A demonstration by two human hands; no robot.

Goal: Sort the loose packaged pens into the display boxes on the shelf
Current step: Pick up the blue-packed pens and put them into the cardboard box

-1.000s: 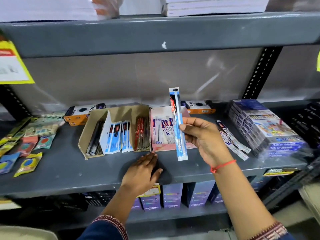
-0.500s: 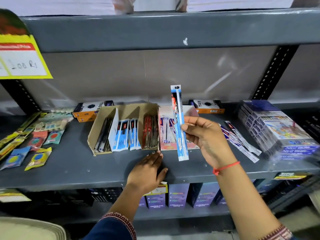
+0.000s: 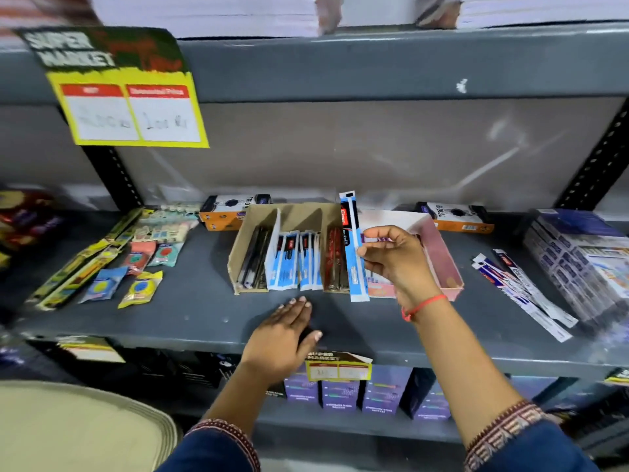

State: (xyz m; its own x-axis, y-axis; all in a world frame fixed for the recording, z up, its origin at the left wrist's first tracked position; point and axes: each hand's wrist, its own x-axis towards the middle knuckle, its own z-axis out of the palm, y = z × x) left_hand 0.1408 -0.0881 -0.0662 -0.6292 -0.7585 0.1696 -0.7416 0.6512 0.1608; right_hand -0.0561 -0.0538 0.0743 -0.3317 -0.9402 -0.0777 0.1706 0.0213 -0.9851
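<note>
Our right hand (image 3: pixel 391 264) pinching a blue packaged pen (image 3: pixel 354 247) upright between the cardboard box (image 3: pixel 289 248) and pink box (image 3: pixel 439 257), our left hand (image 3: pixel 282 338) lying flat, fingers spread, on the shelf (image 3: pixel 190 321), loose pens (image 3: pixel 520 291) lying far right.

place: shop | evidence: "SUPER MARKET" price tag (image 3: pixel 127 86), stocked steel shelf (image 3: pixel 204 321)

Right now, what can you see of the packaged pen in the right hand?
The packaged pen is a long, narrow blue and white sleeve, apparently thin plastic or card, with a red label near its top. It stands nearly upright, pinched at mid-length by the right hand, in front of where the brown cardboard box meets the pink box. Whether its bottom end touches the shelf is unclear.
</note>
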